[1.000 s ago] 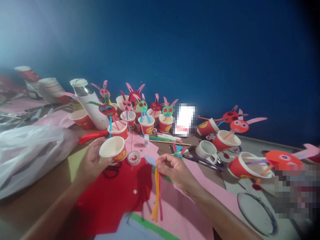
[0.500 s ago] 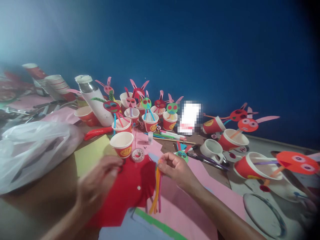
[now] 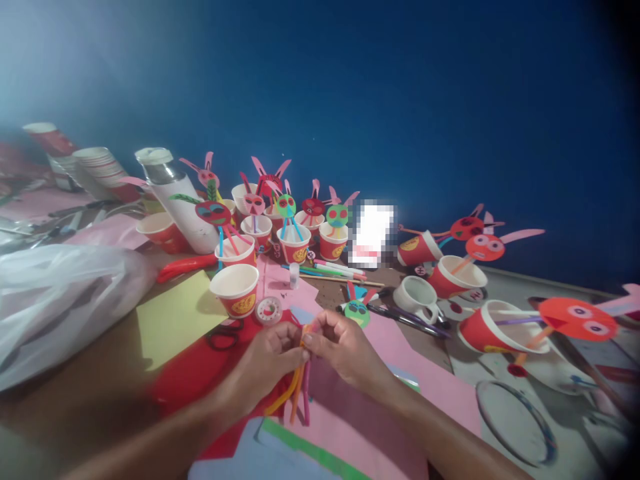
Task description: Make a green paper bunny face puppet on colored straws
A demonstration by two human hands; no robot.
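My right hand (image 3: 343, 347) is closed on the upper ends of a bundle of coloured strips (image 3: 297, 393), yellow, orange and purple, which hang down loose. Beside it, my left hand (image 3: 267, 363) pinches the same bundle near the top, fingertips almost touching those of the right. Both hands are over red paper (image 3: 185, 377) and pink paper (image 3: 360, 427). Dark-handled scissors (image 3: 225, 335) lie left of my left hand. Just beyond the hands are a roll of tape (image 3: 269, 311) and a red and white paper cup (image 3: 235, 297). My fingers hide the strips' top ends.
Several cups with paper animal faces (image 3: 287, 207) stand at the back. Markers (image 3: 340, 271), a white mug (image 3: 417, 299) and a green paper face (image 3: 357, 315) lie nearer. A plastic bag (image 3: 65, 300) is on the left, a tilted cup (image 3: 500, 327) on the right.
My left hand has moved right from beside the scissors and taken hold of the strips. The yellow strip now bends out to the left. The view has shifted slightly.
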